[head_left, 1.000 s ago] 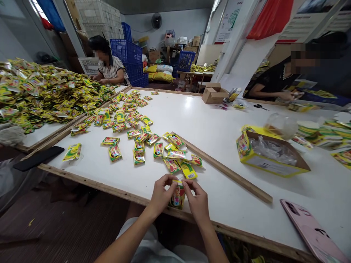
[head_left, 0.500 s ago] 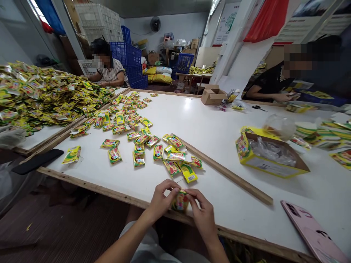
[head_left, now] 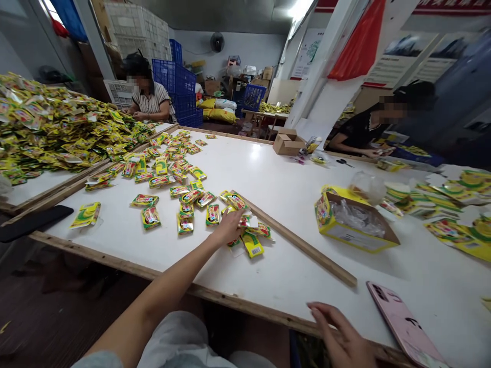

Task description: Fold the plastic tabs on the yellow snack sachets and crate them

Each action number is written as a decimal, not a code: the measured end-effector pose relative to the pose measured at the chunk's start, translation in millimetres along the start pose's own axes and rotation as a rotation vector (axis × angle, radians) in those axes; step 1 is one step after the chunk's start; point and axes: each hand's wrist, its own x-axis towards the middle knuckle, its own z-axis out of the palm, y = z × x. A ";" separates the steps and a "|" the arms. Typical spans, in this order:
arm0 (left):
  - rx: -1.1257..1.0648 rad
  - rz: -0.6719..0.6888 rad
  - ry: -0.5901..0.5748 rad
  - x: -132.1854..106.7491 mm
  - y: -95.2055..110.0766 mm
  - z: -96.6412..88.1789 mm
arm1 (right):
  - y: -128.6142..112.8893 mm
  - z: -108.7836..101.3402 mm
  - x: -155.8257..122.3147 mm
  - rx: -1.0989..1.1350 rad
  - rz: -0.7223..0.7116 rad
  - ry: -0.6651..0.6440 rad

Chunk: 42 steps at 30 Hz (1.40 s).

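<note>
My left hand (head_left: 230, 227) is stretched out over a small cluster of yellow-green printed packets (head_left: 253, 245) beside a wooden strip. Its fingers lie on the packets and partly hide them; they look extended, though the tips are hard to make out. At the front edge of the table, my right hand (head_left: 343, 337) hovers with its fingers loosely bent and apart, nothing visible in it. To the left of the cluster, more small packets (head_left: 185, 223) lie scattered on the white table (head_left: 153, 255).
The wooden strip (head_left: 299, 240) runs diagonally across the table. On the right are a yellow carton (head_left: 355, 240) of clear plastic bags, a pink phone (head_left: 402, 322) and flat printed card (head_left: 460, 235). A large packet heap (head_left: 57, 122) covers the left table. Two people sit opposite.
Both hands held one packet at the table edge; that packet no longer shows between them. My left hand moved forward onto the cluster, while my right drew away to the right.
</note>
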 end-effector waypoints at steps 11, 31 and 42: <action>-0.373 -0.095 0.081 -117.5 38.2 30.5 | -76.6 126.0 25.3 0.536 -0.046 -0.035; -0.635 -0.149 0.105 -124.7 31.5 22.2 | -48.7 134.7 43.7 0.583 -0.115 -0.097; -0.588 -0.185 0.180 -124.1 45.0 19.4 | -60.8 127.8 36.3 0.546 -0.167 -0.070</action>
